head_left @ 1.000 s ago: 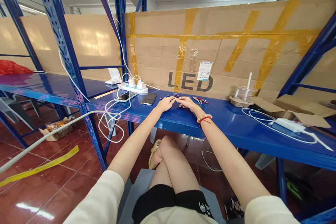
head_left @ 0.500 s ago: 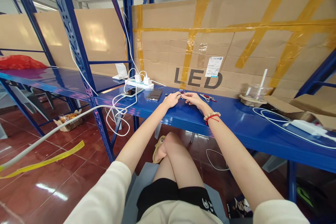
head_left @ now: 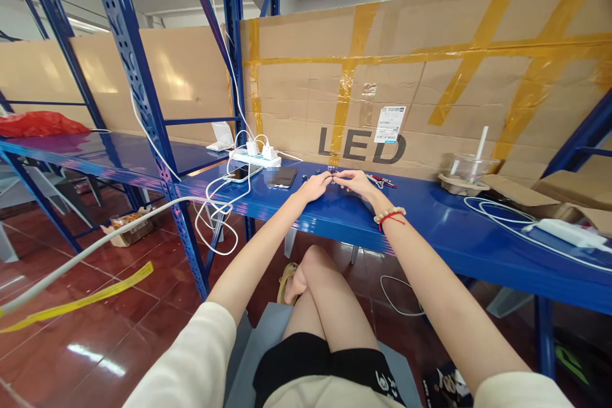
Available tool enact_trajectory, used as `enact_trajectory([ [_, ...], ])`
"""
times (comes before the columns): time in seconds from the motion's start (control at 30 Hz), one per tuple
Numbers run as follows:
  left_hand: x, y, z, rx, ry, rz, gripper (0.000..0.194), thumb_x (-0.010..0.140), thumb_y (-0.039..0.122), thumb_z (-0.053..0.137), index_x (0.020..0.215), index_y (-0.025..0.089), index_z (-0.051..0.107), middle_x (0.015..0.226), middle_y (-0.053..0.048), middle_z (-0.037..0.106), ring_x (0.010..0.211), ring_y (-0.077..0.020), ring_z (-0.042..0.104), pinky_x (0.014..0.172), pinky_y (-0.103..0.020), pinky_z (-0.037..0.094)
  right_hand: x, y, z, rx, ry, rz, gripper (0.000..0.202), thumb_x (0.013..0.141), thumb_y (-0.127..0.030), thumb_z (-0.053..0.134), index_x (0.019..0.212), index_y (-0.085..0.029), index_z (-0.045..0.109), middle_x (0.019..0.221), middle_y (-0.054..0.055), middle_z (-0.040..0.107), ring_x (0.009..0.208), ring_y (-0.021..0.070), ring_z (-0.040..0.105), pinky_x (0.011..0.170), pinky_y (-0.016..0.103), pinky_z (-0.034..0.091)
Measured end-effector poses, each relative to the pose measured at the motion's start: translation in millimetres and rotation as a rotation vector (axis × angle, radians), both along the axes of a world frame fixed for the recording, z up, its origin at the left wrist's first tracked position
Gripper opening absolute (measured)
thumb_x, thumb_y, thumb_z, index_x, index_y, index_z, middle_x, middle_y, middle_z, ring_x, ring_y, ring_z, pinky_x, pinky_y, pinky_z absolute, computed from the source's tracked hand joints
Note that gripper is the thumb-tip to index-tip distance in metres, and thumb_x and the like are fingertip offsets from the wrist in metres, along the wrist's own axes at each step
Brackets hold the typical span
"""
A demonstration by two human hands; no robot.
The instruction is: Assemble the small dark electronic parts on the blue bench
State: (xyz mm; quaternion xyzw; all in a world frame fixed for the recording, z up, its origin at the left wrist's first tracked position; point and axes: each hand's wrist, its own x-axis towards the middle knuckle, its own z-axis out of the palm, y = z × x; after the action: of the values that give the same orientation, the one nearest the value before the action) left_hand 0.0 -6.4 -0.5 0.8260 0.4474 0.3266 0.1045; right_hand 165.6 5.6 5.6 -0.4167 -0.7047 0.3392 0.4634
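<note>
On the blue shelf [head_left: 425,213], L hand [head_left: 315,187] and R hand [head_left: 357,183] meet, both in a narrow pinch on a tiny piece [head_left: 333,173], too small to ID; fingertips only, prob. for fine control. Hands low, prob. for support. Slim tools [head_left: 382,181] just beyond R hand, prob. for quick reach; dark phone [head_left: 285,177] off L, near power strip [head_left: 255,158].

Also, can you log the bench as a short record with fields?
left hand: fingertips close to the right hand's; grip unclear
right hand: fingertips by something too small to identify
beside right hand: red and silver items
left of hands: dark flat device, white power strip
far right: clear container, cardboard box
surface: blue shelf
</note>
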Motion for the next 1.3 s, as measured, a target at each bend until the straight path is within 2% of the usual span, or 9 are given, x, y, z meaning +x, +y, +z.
enact_trajectory([
  [0.23, -1.9, 6.6, -4.9, 0.082, 0.054, -0.088, 0.029, 0.087, 0.021, 0.031, 0.103, 0.014, 0.054, 0.071, -0.002, 0.061, 0.072, -0.0146, 0.057, 0.076, -0.027, 0.043, 3.2, -2.3, 1.0, 0.011, -0.098, 0.036, 0.04, 0.054, -0.046, 0.073, 0.075, -0.013, 0.067, 0.062, 0.002, 0.058, 0.049, 0.0067, 0.044, 0.042, 0.019, 0.034],
  [0.43, -5.2, 0.1, -1.5, 0.111, -0.045, -0.15, 0.028, 0.085, 0.021, 0.037, 0.109, 0.015, 0.05, 0.072, 0.0, 0.062, 0.069, -0.0122, 0.057, 0.076, -0.026, 0.044, 4.2, 2.0, -0.4, 0.003, -0.102, 0.078, 0.041, 0.055, -0.049, 0.072, 0.074, -0.012, 0.067, 0.053, -0.001, 0.052, 0.046, 0.0058, 0.041, 0.041, 0.02, 0.033],
  [0.67, -6.5, -1.2, 2.0, 0.242, -0.079, -0.152, 0.027, 0.083, 0.023, 0.044, 0.107, 0.021, 0.056, 0.106, -0.003, 0.064, 0.094, -0.0161, 0.058, 0.089, -0.03, 0.041, -2.5, -9.3, 8.1, -0.134, -0.035, 0.045, 0.036, 0.056, -0.045, 0.074, 0.071, -0.013, 0.065, 0.055, -0.001, 0.052, 0.048, 0.0051, 0.042, 0.042, 0.017, 0.033],
  [0.83, -5.8, 1.3, 1.2, 0.263, -0.013, -0.119, 0.028, 0.084, 0.023, 0.042, 0.107, 0.02, 0.059, 0.112, -0.004, 0.063, 0.099, -0.0186, 0.056, 0.092, -0.033, 0.04, -2.3, -12.9, 10.1, -0.211, -0.008, 0.044, 0.035, 0.058, -0.043, 0.074, 0.076, -0.014, 0.067, 0.063, 0.001, 0.055, 0.054, 0.0058, 0.045, 0.043, 0.015, 0.034],
  [1.07, -3.4, 1.2, 1.4, 0.23, 0.067, -0.064, 0.026, 0.085, 0.022, 0.04, 0.102, 0.018, 0.059, 0.1, -0.005, 0.066, 0.092, -0.0193, 0.058, 0.09, -0.033, 0.04, -0.3, -11.2, 9.1, -0.269, -0.012, 0.037, 0.034, 0.06, -0.043, 0.073, 0.08, -0.015, 0.068, 0.076, 0.003, 0.061, 0.059, 0.0055, 0.048, 0.047, 0.014, 0.036],
  [1.3, -2.3, -1.7, 1.8, 0.153, -0.033, -0.061, 0.025, 0.086, 0.028, 0.037, 0.103, 0.02, 0.054, 0.083, -0.003, 0.065, 0.083, -0.0167, 0.059, 0.082, -0.03, 0.043, -3.1, -15.7, 12.7, -0.313, 0.026, 0.002, 0.029, 0.065, -0.04, 0.072, 0.08, -0.016, 0.066, 0.076, 0.002, 0.062, 0.058, 0.0048, 0.049, 0.047, 0.013, 0.037],
])
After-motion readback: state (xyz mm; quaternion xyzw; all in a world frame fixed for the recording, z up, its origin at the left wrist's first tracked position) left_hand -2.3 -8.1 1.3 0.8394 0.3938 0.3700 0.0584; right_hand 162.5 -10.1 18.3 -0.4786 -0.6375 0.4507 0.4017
